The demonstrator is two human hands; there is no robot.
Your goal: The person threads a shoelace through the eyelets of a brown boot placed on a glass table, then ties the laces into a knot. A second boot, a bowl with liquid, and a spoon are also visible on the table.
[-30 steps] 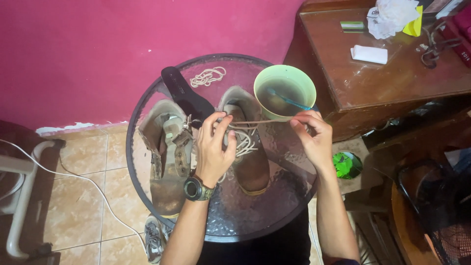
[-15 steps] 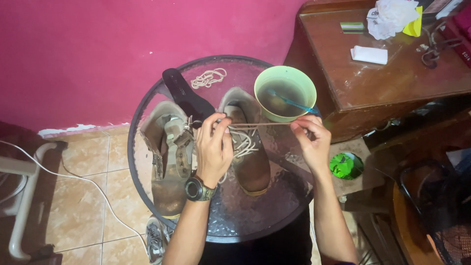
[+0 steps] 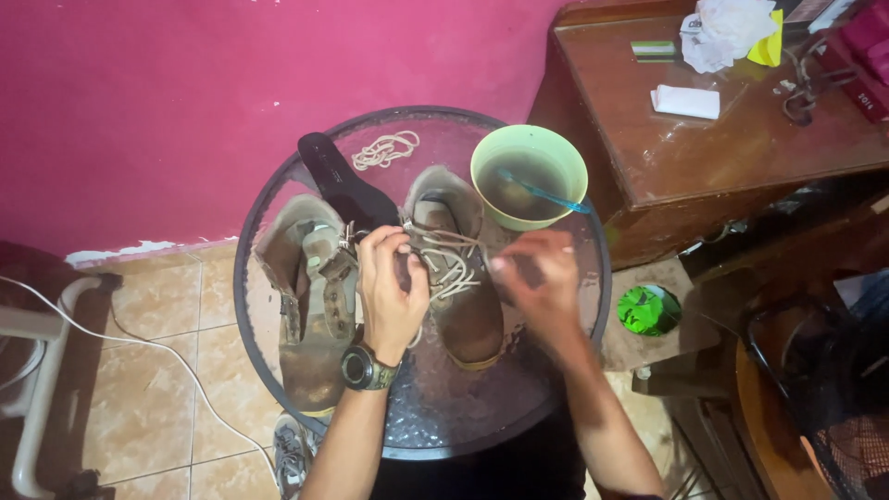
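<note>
Pinching a pale shoelace [image 3: 451, 243] over the right-hand boot [image 3: 460, 278] on the round glass surface [image 3: 463, 407].
Your left hand [image 3: 389, 287] nips the lace near the eyelets; your right hand [image 3: 542, 282], blurred, closes its grip on the other end. The cord runs crosswise between them, above the scuffed, dusty tan leather.

lots going on around it: black insole [image 3: 347, 190] and a coiled spare lace [image 3: 385, 149] at the back of the round glass table [image 3: 463, 417], green bowl [image 3: 529, 176] of murky water with a blue toothbrush [image 3: 546, 193] in it, wooden desk [image 3: 741, 157] on the right with crumpled paper [image 3: 727, 32], pink wall [image 3: 231, 102] behind.
</note>
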